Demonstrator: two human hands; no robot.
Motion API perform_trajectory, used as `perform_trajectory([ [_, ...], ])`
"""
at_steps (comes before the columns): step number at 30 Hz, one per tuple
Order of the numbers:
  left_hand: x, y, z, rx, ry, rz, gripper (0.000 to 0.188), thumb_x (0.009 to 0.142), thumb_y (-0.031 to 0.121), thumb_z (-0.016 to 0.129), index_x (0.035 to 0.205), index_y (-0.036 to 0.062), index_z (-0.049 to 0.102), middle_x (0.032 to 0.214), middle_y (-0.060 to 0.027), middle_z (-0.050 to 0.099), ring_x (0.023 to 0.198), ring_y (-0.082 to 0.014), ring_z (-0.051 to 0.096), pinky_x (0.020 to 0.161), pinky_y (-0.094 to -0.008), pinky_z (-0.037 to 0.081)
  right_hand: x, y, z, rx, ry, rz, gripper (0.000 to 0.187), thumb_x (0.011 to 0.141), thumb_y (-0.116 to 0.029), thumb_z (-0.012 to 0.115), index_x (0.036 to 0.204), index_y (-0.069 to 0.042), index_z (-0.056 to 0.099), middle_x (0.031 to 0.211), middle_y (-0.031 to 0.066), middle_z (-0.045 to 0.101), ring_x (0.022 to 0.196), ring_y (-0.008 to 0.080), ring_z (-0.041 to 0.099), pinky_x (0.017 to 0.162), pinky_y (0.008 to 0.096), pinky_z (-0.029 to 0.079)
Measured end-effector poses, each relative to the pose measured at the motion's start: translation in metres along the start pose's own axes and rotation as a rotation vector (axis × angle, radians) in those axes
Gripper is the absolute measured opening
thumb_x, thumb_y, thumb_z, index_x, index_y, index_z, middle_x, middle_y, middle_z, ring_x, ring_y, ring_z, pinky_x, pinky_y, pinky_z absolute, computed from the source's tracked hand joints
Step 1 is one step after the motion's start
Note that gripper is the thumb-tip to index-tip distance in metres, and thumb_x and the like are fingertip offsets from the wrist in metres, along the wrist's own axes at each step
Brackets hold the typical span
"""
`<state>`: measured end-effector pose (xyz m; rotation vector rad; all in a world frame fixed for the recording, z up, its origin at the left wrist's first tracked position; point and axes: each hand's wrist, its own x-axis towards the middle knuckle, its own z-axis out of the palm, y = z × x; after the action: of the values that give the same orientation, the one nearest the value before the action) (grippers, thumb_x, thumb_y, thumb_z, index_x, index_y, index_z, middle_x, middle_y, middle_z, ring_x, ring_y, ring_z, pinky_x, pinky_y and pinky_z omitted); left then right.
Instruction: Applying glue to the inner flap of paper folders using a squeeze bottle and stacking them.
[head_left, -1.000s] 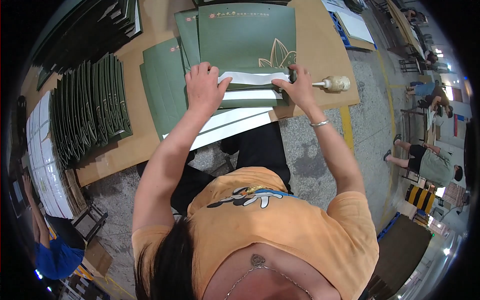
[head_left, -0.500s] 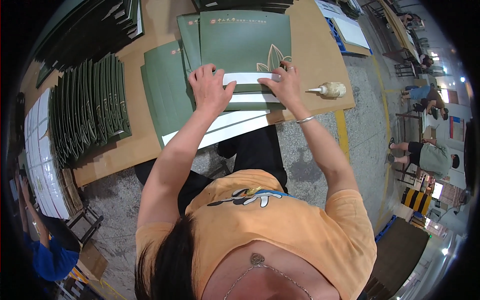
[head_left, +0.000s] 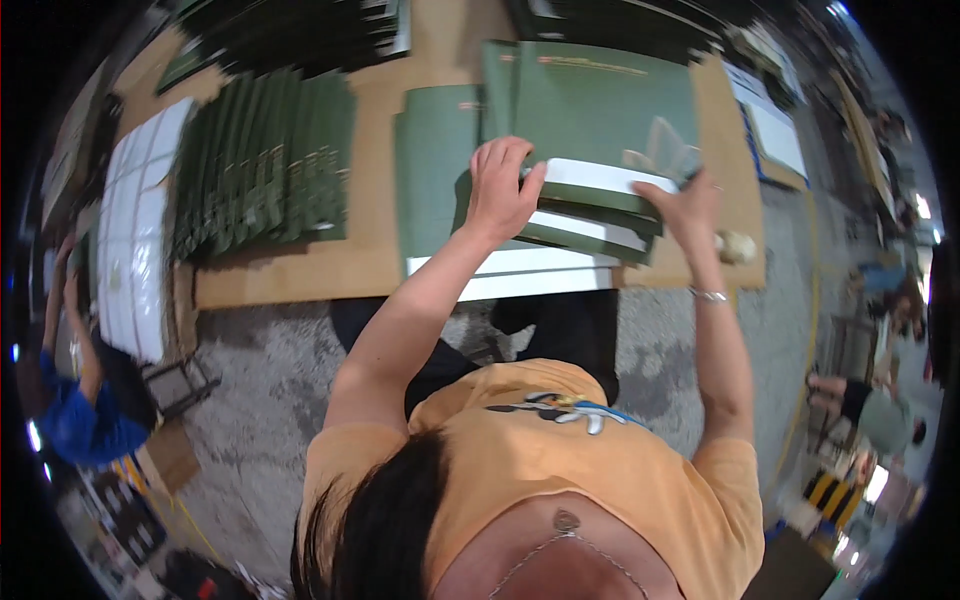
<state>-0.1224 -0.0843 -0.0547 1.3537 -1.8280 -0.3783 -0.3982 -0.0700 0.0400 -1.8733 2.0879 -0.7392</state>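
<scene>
A green paper bag, lying flat with a printed flower outline, is on top of the pile in front of me. Its near edge is folded up and shows a white strip. My left hand grips the left end of that fold, thumb against the strip. At the other end my right hand pinches the fold, thumb on the strip; its fingers are partly hidden and blurred. Beneath the fold lie more green layers with white edges. Another flat green bag sticks out to the left.
A glue bottle lies beside my right wrist. Standing folded green bags fill the table's left, next to a strapped white stack. Dark piles sit at the back. A person in blue works at far left.
My view has swung left, so the table appears farther right. Both hands have lifted the folded near edge slightly, and the layers under it now stand tilted and apart.
</scene>
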Motion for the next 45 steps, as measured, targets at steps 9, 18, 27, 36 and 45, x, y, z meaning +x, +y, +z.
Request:
perform_trajectory([
  [9,-0.017,-0.117,-0.130,1.269,-0.610,-0.238,0.045,0.091,0.025,0.051,0.132,0.0092,0.057,0.158,-0.0127,0.025,0.148,-0.0394,0.010,0.112,-0.0699,0.000,-0.012,-0.150,0.035,-0.272,-0.108,-0.073,0.104,0.058,-0.039,0.091,0.136,-0.003,0.033,0.124,0.0282,0.047,0.098,0.0426,0.064,0.075,0.0460,0.057],
  [18,0.020,-0.093,-0.167,1.246,-0.432,-0.175,0.031,0.086,0.021,0.054,0.106,0.0082,0.074,0.151,-0.0153,0.038,0.144,-0.0419,0.020,0.111,-0.0717,0.001,-0.002,-0.209,0.128,-0.153,-0.195,-0.006,0.108,0.061,-0.043,0.089,0.137,0.005,0.030,0.124,0.0296,0.046,0.094,0.0434,0.065,0.077,0.0460,0.057],
  [27,0.029,-0.086,-0.194,1.182,-0.468,-0.120,0.029,0.084,0.021,0.057,0.100,0.0061,0.076,0.147,-0.0151,0.044,0.144,-0.0390,0.023,0.112,-0.0704,0.001,-0.008,-0.215,0.121,-0.129,-0.262,-0.102,0.099,0.063,-0.041,0.089,0.128,0.008,0.033,0.118,0.0275,0.048,0.092,0.0406,0.066,0.073,0.0418,0.059],
  [36,0.016,-0.100,-0.187,1.030,-0.590,-0.040,0.028,0.087,0.024,0.055,0.101,0.0112,0.076,0.145,-0.0113,0.047,0.145,-0.0362,0.022,0.116,-0.0644,-0.002,-0.054,-0.272,0.303,0.405,-0.539,-0.145,0.070,0.082,-0.007,0.062,0.138,0.013,0.026,0.126,0.0403,0.042,0.101,0.0500,0.059,0.084,0.0464,0.054],
  [45,0.005,-0.043,-0.102,0.032,-0.086,0.152,0.036,0.080,0.001,0.054,0.115,0.0013,0.062,0.120,-0.0168,0.062,0.116,-0.0340,0.053,0.102,-0.0450,0.040,0.008,-0.120,0.027,0.633,0.124,-0.143,0.024,0.099,-0.018,0.052,0.110,-0.004,0.068,0.091,0.0041,0.069,0.071,0.0065,0.055,0.065,0.0223,0.048],
])
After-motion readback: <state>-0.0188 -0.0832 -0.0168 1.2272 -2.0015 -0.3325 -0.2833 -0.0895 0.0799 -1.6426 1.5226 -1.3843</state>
